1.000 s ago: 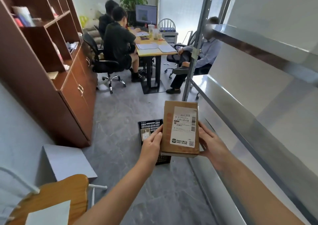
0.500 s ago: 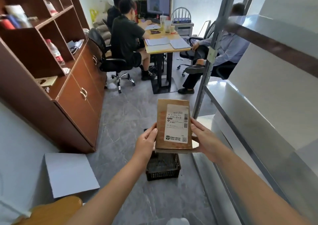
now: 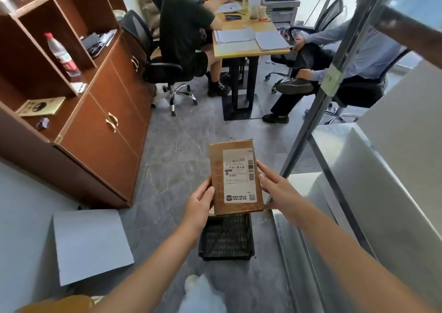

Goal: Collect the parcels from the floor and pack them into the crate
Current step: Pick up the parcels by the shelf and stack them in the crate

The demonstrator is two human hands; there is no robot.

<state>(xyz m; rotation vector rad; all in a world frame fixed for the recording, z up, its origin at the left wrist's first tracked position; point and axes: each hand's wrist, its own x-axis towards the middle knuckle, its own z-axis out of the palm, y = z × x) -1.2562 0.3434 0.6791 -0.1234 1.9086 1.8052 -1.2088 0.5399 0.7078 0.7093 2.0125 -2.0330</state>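
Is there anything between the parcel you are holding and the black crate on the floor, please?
Nothing visible does. The parcel is held by the left hand and right hand above the crate, whose visible part looks empty; its far end is hidden behind the parcel.

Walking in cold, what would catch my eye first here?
Probably the brown parcel with its white label, held up at the centre between the left hand and right hand. Just below it a black crate sits on the grey floor, and people sit at a desk beyond.
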